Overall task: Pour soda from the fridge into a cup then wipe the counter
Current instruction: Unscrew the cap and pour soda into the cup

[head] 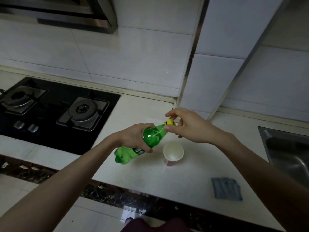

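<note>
A green plastic soda bottle [151, 137] is tilted above the white counter [150, 178], its neck pointing up and right. My left hand [133, 137] grips the bottle around its middle. The yellow cap [170, 122] sits on the neck, and my right hand [187, 126] pinches it with thumb and fingers. A white paper cup [173, 152] with a red base stands upright and empty on the counter, just below and right of the bottle. A folded blue-grey cloth [226, 188] lies flat near the counter's front edge, to the right.
A black two-burner gas hob [50, 113] fills the counter's left part. A steel sink [289, 151] is at the far right. A tiled wall and a corner pillar [214, 64] stand behind. A range hood [66, 12] hangs at top left. The counter's dark edge [117, 196] runs along the front.
</note>
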A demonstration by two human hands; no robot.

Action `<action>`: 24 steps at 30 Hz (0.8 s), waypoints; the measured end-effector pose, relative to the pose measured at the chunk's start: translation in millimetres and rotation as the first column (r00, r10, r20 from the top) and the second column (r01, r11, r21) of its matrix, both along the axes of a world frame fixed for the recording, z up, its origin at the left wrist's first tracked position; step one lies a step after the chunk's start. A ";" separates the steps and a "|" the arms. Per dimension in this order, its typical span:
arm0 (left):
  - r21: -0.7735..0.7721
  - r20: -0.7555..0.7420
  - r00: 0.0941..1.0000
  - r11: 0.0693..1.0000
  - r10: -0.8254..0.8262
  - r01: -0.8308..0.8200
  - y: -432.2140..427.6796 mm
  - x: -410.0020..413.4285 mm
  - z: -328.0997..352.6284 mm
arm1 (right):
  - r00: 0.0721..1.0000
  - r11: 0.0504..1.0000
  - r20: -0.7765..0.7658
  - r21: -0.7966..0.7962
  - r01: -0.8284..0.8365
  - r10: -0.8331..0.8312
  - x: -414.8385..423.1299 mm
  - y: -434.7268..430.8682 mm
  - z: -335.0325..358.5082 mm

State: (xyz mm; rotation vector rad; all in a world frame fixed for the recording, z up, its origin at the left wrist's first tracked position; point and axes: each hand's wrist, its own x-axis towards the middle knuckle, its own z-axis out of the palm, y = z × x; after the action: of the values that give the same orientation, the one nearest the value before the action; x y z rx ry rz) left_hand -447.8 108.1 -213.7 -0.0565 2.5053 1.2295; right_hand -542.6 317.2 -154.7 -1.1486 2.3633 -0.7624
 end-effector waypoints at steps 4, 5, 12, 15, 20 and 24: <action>-0.015 -0.001 1.000 1.000 0.002 -0.002 2.7 3.3 -3.4 | 0.992 0.994 0.095 -0.071 0.088 -0.081 3.1 -1.1 -4.2; -0.015 0.002 1.000 1.000 0.006 -0.006 2.7 4.0 -4.4 | 0.991 0.993 0.111 -0.081 0.087 -0.078 3.1 0.2 -4.9; -0.057 0.043 0.999 0.998 -0.003 0.005 1.9 6.7 -13.9 | 0.995 0.986 0.101 -0.161 0.039 -0.023 1.3 11.4 -22.3; -0.100 0.053 0.999 0.995 -0.004 0.009 1.1 8.8 -21.4 | 0.987 0.977 0.159 -0.204 0.070 -0.038 -0.8 17.7 -29.1; -0.187 0.059 0.998 0.982 -0.021 0.032 2.2 8.9 -33.7 | 0.976 0.970 0.156 -0.168 0.179 -0.153 -2.4 27.1 -51.8; -0.306 0.075 0.997 0.951 -0.025 0.047 6.0 9.7 -44.8 | 0.960 0.961 0.156 -0.113 0.253 -0.234 -1.1 35.9 -71.4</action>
State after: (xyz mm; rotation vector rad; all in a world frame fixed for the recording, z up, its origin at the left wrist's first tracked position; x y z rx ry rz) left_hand -438.0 114.1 -258.5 -0.1279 2.6002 0.7973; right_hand -543.7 353.1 -226.1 -0.8279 2.3898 -1.0616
